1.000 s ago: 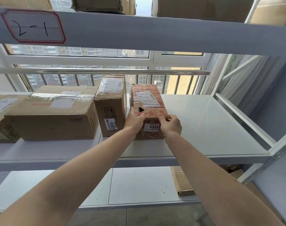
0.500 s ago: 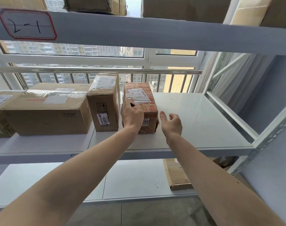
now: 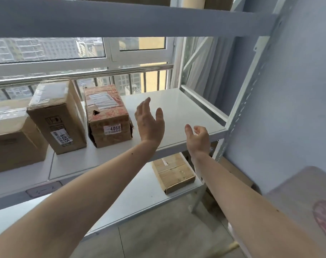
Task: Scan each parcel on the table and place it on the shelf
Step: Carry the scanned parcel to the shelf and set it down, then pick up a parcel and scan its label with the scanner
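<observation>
Evidently the red-printed parcel (image 3: 108, 116) standing on the shelf (image 3: 186, 116) is stiff, torn cardboard, probably light; grip its side faces. Right of it, the left hand (image 3: 150, 123) and right hand (image 3: 198, 139) hover empty, fingers loosely spread.

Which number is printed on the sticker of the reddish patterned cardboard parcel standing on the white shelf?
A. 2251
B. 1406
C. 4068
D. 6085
C: the reddish patterned cardboard parcel carries a white sticker on its front face reading 4068, and neither hand touches it.
</observation>
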